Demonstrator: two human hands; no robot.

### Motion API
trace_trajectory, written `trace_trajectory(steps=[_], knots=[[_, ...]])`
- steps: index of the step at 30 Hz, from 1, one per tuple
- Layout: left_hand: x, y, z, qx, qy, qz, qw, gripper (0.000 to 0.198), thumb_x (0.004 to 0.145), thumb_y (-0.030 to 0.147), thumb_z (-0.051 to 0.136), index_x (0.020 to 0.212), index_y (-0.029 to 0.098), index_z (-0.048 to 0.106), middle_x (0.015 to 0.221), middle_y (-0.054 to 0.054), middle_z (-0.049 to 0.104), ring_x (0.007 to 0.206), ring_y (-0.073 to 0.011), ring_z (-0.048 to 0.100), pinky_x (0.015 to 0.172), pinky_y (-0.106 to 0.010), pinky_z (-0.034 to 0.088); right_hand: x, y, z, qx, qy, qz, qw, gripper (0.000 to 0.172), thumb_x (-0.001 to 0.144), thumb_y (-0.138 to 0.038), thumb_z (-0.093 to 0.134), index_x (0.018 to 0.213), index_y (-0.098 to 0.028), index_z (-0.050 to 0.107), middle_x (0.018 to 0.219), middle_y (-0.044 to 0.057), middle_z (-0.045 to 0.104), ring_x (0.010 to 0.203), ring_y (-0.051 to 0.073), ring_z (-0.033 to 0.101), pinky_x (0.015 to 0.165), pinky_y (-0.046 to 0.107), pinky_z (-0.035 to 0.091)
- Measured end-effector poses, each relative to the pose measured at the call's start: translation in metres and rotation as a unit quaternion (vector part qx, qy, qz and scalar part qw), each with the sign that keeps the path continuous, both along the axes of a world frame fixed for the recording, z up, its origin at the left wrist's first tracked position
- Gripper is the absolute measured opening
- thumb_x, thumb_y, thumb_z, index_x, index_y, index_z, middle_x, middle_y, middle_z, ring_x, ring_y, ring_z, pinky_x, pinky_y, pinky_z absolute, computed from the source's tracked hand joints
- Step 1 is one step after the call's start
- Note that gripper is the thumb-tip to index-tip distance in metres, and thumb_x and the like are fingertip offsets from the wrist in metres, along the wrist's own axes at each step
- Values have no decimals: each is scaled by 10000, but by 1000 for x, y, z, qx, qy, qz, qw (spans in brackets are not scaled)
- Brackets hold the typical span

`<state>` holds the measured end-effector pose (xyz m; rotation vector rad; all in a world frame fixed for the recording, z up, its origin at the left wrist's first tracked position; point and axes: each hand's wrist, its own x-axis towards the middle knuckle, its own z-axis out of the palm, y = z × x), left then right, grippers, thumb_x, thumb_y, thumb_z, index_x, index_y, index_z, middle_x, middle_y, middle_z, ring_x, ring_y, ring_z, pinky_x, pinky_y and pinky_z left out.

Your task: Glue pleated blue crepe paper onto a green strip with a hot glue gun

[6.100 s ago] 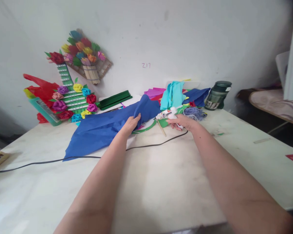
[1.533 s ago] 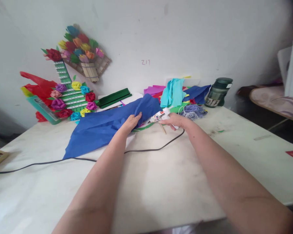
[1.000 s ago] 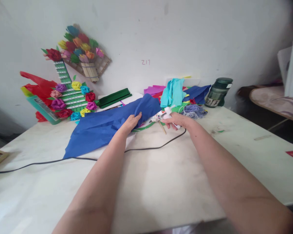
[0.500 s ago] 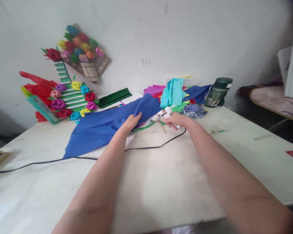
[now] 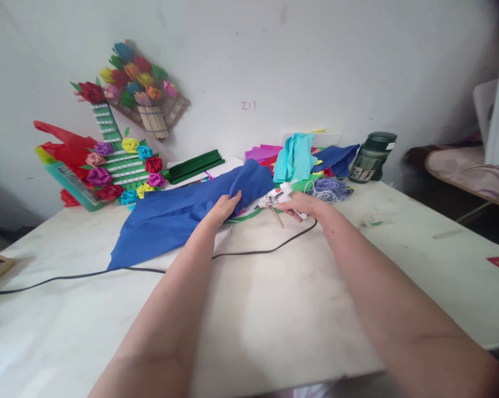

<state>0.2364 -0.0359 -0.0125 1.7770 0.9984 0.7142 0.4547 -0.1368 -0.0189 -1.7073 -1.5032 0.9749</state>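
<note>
My left hand (image 5: 225, 208) is closed on the right part of a large blue sheet of crepe paper or cloth (image 5: 162, 218), its thumb on top and the other fingers mostly hidden. The sheet lies creased across the table. To the right, my right hand (image 5: 301, 204) grips a white glue gun with a patterned body (image 5: 274, 195), its nozzle pointing left toward the blue sheet. Below the glue gun lies a thin wooden stick (image 5: 276, 217). A green curved strip (image 5: 245, 219) shows between the hands, partly under the sheet.
A black cord (image 5: 258, 251) crosses the table. Behind are cyan paper (image 5: 293, 157), tangled purple yarn (image 5: 330, 189), a dark green jar (image 5: 372, 157) and a dark green folded piece (image 5: 196, 167). A green guitar-shaped craft with paper flowers (image 5: 129, 170) leans at the left wall.
</note>
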Motion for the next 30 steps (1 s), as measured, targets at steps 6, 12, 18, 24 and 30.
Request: trace_trajectory(steps=[6, 12, 18, 24, 30], knots=[[3, 6, -7, 5, -6, 2, 1000, 388, 719, 491, 532, 848, 147, 658, 880, -85, 675, 915, -222, 585, 865, -280, 400, -4, 1, -1, 15, -18, -24, 999, 439, 680, -508, 646, 488, -164, 451, 396, -43, 450, 286, 60, 403, 335, 207, 368], [2, 9, -9, 1, -7, -4, 1000, 434, 726, 507, 515, 898, 133, 653, 873, -91, 679, 926, -223, 578, 883, -310, 398, -1, -2, 2, 14, -6, -28, 999, 432, 678, -521, 639, 514, -159, 470, 421, -28, 482, 301, 69, 425, 317, 206, 340], [2, 9, -11, 4, -6, 1, 1000, 442, 726, 547, 506, 829, 145, 658, 837, -94, 677, 893, -230, 582, 844, -296, 416, -8, -4, 7, 0, -1, -6, 1000, 431, 681, -503, 648, 497, -161, 460, 406, -32, 477, 278, 48, 379, 325, 200, 358], [3, 10, -11, 6, 19, 13, 1000, 456, 710, 571, 509, 797, 145, 647, 735, -66, 648, 846, -222, 579, 788, -280, 419, -1, -1, 3, 3, -17, -51, 999, 424, 676, -507, 651, 514, -162, 467, 406, -28, 481, 292, 66, 420, 316, 204, 360], [2, 11, -11, 16, 17, -6, 1000, 460, 724, 561, 486, 830, 142, 645, 720, -56, 643, 834, -210, 578, 789, -282, 416, 0, -5, 5, 2, -24, -31, 999, 450, 679, -540, 630, 504, -153, 483, 407, -21, 480, 290, 70, 428, 288, 198, 319]])
